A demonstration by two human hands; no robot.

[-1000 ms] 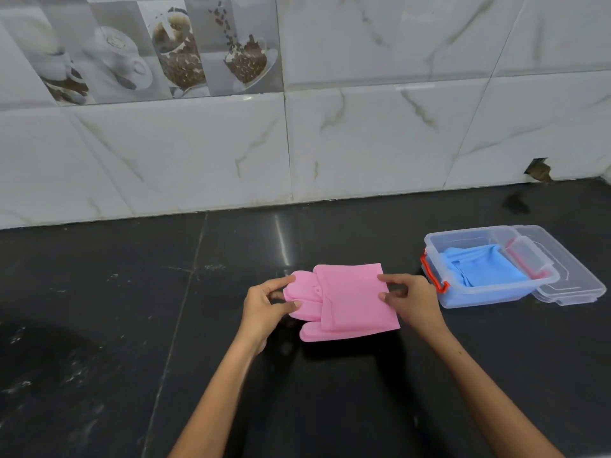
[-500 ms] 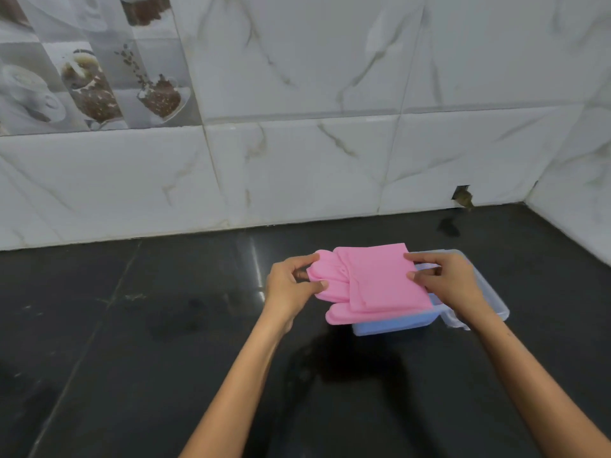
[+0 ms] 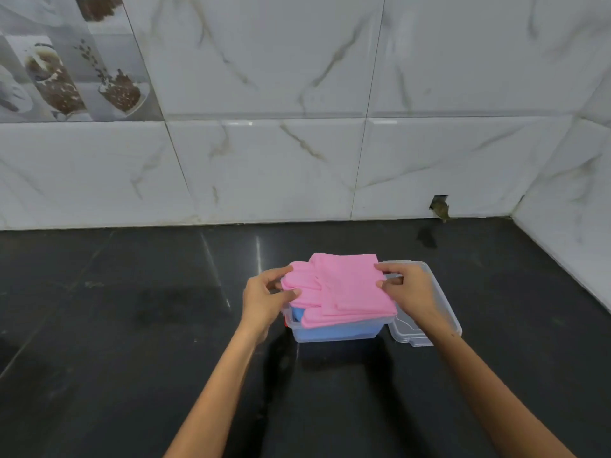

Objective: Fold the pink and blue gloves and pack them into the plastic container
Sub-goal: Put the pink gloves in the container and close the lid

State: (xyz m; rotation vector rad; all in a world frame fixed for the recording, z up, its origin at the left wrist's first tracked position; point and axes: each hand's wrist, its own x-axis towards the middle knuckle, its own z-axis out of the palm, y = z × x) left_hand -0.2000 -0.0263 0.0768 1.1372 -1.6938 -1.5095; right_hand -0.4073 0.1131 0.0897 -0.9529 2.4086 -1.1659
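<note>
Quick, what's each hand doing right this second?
Left hand: closed on the finger end of the folded pink gloves.
Right hand: closed on the other edge of the same gloves, above the plastic container.

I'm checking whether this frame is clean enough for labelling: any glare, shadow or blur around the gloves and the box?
Head view: the pink gloves and both hands are sharp; the glossy black counter shows thin vertical glare streaks behind the container; a soft dark shadow pools in front of it; wide-angle bending tilts the wall tiles at the edges.
</note>
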